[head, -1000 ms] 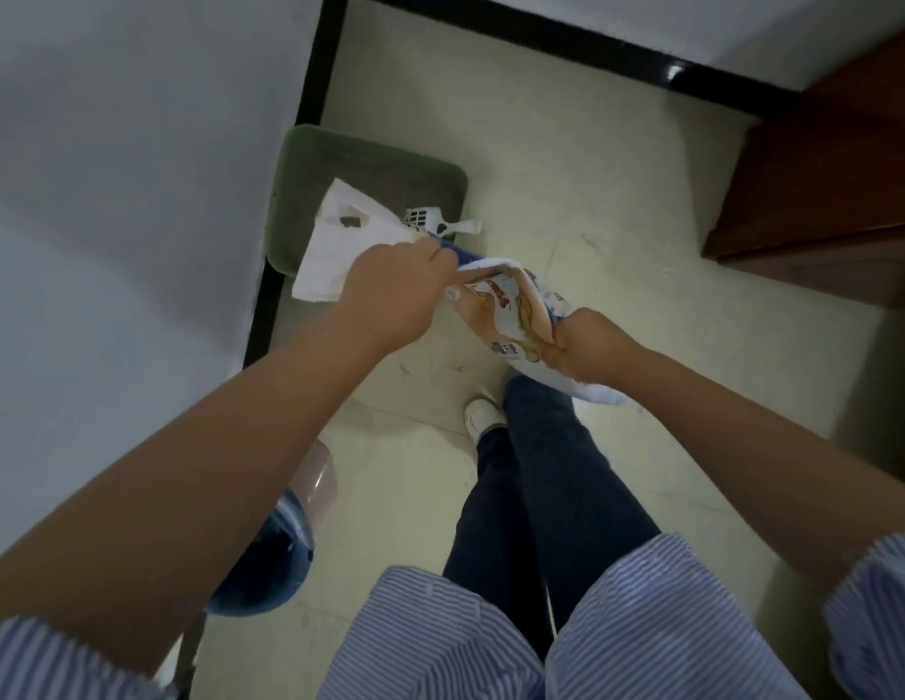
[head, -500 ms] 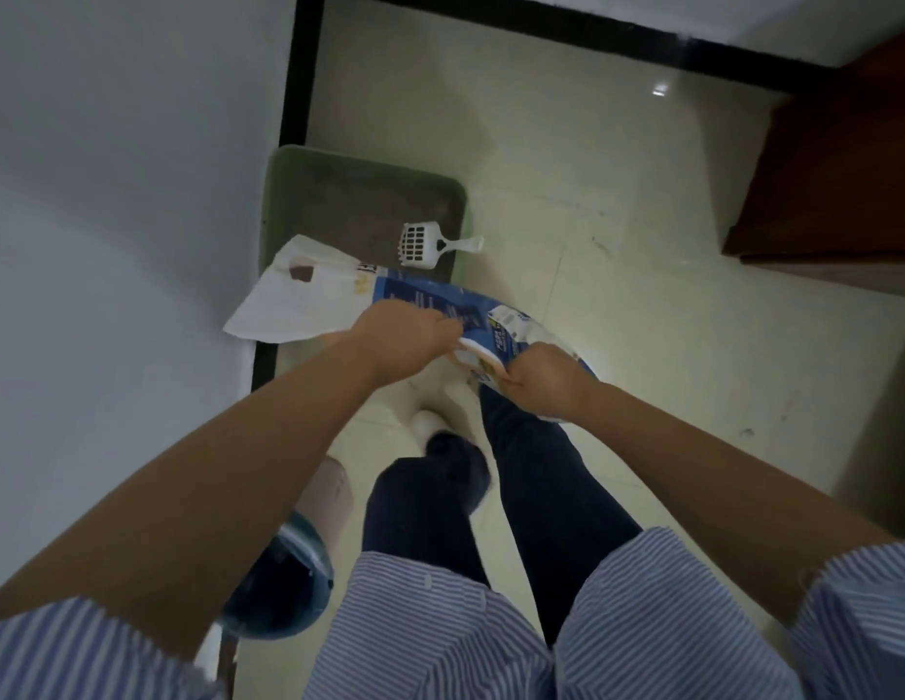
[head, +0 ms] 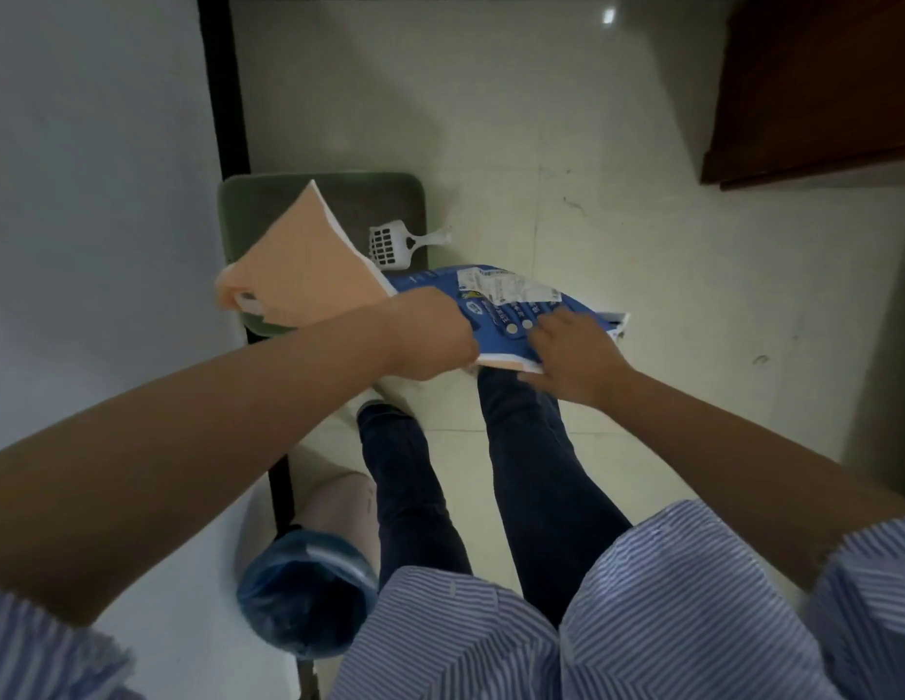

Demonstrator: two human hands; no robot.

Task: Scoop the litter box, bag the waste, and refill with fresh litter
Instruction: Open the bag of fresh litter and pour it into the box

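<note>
Gripped mid-length by left hand (head: 430,341), flat-pressed by open right hand (head: 574,361): floppy blue-and-peach printed litter bag (head: 495,308), centre frame, over green litter tray (head: 321,183). Probably light, slippery; best held near both ends.

Litter bag (head: 495,310) is now lying flatter, blue printed face up, its peach end (head: 303,265) swinging over the litter box (head: 415,194) at frame centre-left. Right hand (head: 571,361) is shifting from gripping to resting open on the bag; left hand (head: 430,341) is sitting lower in frame.
</note>
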